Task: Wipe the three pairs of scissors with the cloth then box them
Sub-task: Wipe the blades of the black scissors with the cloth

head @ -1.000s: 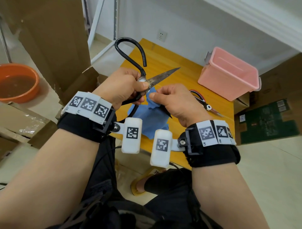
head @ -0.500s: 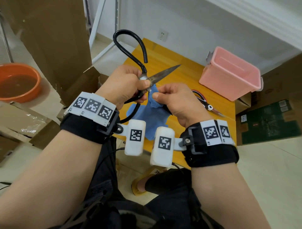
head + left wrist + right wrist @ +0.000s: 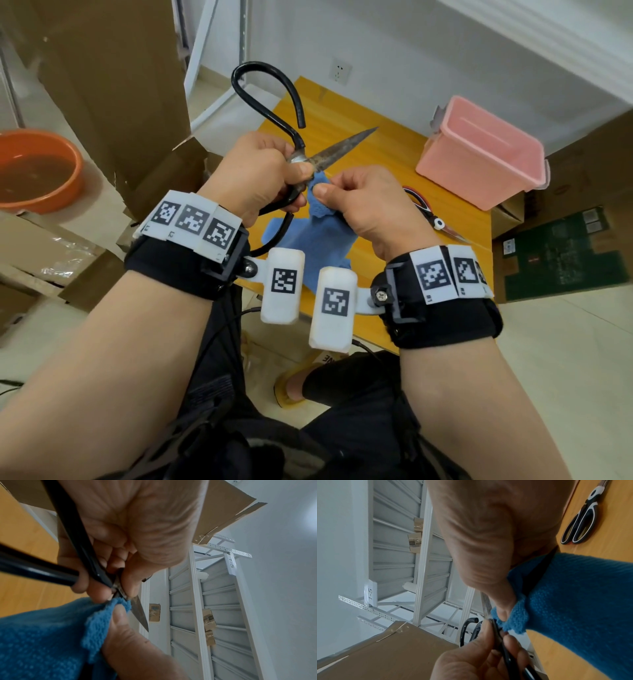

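Observation:
My left hand (image 3: pixel 270 171) grips large black-handled scissors (image 3: pixel 346 145) near the pivot, above the yellow table (image 3: pixel 387 137). One blade points up and right; the looped handle (image 3: pixel 263 89) rises behind my knuckles. My right hand (image 3: pixel 356 202) pinches a blue cloth (image 3: pixel 322 236) around the other blade, right beside the pivot. In the left wrist view the cloth (image 3: pixel 51 635) hangs below the bare blade (image 3: pixel 139 612). A second pair of scissors (image 3: pixel 431 214) with black-and-white handles lies on the table to the right, also clear in the right wrist view as scissors (image 3: pixel 583 517). The pink box (image 3: pixel 479 154) stands open at the table's far right.
An orange basin (image 3: pixel 37 171) of brown water sits at the left on cardboard. Tall cardboard boxes (image 3: pixel 113 75) stand behind it. A white metal rack (image 3: pixel 197 601) rises by the wall. Green and brown boxes (image 3: pixel 561 250) lie on the floor at the right.
The scissors and both hands have risen slightly and the looped handle tipped left. My right hand has slid the cloth up to the pivot.

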The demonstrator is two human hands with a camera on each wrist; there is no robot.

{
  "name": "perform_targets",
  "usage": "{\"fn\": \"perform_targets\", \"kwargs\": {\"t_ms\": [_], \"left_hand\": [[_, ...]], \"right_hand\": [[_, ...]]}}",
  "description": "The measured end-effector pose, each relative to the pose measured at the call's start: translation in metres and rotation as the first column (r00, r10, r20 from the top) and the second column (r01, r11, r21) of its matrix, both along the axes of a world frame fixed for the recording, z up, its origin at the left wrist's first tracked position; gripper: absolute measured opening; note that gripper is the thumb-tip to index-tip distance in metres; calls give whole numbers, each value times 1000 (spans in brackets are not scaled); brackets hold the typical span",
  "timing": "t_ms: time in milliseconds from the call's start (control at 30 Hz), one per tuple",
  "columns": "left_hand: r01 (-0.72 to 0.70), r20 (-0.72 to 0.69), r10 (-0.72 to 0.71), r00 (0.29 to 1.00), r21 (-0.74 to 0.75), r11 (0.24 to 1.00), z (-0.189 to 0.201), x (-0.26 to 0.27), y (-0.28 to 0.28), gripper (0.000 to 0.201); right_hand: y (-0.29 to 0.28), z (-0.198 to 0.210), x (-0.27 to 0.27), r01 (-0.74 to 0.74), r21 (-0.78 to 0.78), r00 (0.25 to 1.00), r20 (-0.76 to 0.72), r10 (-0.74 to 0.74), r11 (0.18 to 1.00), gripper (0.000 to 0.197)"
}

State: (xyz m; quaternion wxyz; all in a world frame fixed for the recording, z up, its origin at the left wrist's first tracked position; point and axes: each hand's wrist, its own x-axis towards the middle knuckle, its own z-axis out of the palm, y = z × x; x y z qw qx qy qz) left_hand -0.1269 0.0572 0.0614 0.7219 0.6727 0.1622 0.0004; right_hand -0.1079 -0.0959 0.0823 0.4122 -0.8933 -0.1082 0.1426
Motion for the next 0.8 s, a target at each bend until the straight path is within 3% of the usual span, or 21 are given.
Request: {"fn": "perform_targets", "kwargs": {"t_ms": [200,700,800], "left_hand": [[-10,-9,10,1000,-19,1000,-1,-1,-1,10],[-17,-34,16,999,-38,999,-5,-2,3,12],[6,-33,-7,999,-37,999,-5,-1,4,12]], "right_hand": [[-3,-2,0,-11,-3,1000,-7,11,1000,40],[-8,0,-1,-3,-40,998,-64,0,999,15],[-9,1,-3,10,-40,997,-72,-13,999,17]]}}
